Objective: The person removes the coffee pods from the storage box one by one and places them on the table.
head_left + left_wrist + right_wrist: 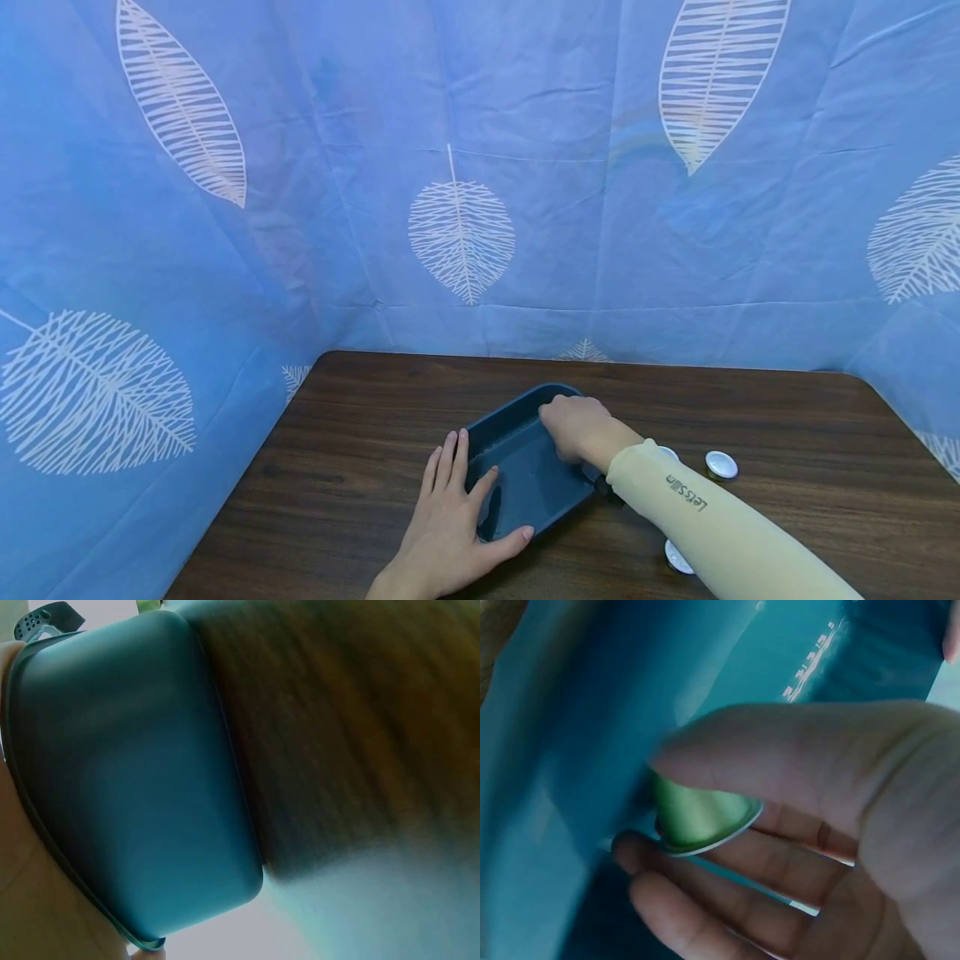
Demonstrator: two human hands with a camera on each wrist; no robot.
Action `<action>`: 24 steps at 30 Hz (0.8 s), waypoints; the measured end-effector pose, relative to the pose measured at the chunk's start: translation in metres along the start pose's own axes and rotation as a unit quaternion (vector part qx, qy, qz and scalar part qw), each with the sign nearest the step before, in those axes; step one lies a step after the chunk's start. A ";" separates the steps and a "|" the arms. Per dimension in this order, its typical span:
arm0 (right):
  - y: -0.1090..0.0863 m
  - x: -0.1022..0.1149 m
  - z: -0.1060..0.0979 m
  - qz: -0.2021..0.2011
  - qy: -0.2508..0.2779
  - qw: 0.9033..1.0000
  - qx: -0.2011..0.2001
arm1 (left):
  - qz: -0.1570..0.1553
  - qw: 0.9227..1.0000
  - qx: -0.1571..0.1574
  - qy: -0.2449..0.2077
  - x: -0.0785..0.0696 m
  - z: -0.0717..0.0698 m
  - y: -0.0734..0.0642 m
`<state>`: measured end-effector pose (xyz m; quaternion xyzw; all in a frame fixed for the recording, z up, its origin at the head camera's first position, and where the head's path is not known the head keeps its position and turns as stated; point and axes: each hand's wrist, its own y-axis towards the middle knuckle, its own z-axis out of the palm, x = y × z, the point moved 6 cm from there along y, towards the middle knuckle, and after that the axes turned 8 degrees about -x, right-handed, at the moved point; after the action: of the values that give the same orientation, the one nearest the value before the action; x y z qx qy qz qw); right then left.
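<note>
A dark blue rectangular tray (528, 471) with raised walls lies at an angle on the wooden table. My left hand (444, 529) rests over its near left end, fingers spread and fairly straight at the rim; the left wrist view shows the outer wall of the tray (142, 772) beside that hand. Inside the far right part of the tray is my right hand (581, 427). In the right wrist view, a green coffee capsule (705, 817) with a silvery rim is pinched between its thumb and fingers. The head view hides this capsule behind the hand.
To the right on the brown table (817, 433) stands a capsule with a white top (722, 464). Another white-topped capsule (677, 557) is partly covered by the right sleeve (720, 508), and a third peeks out behind it. A blue leaf-patterned cloth (540, 233) hangs behind the table.
</note>
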<state>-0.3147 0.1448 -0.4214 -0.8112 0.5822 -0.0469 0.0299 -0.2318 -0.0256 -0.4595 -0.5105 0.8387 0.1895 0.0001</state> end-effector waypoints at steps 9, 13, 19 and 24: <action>0.001 -0.001 -0.003 -0.013 0.020 0.999 -0.036 | 0.004 1.000 0.002 -0.002 -0.001 0.000 0.000; 0.000 0.001 -0.003 -0.026 0.018 0.998 -0.056 | 0.006 1.000 -0.002 0.003 -0.001 0.000 0.000; -0.001 0.006 -0.005 -0.047 0.011 0.994 -0.102 | 0.007 1.000 -0.005 0.005 -0.001 0.000 0.000; -0.003 0.006 -0.006 -0.048 0.016 0.990 -0.133 | 0.007 1.000 -0.009 0.005 -0.001 0.000 0.000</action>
<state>-0.3105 0.1397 -0.4143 -0.8341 0.5440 0.0164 -0.0898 -0.2312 -0.0254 -0.4592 -0.5052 0.8408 0.1943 -0.0099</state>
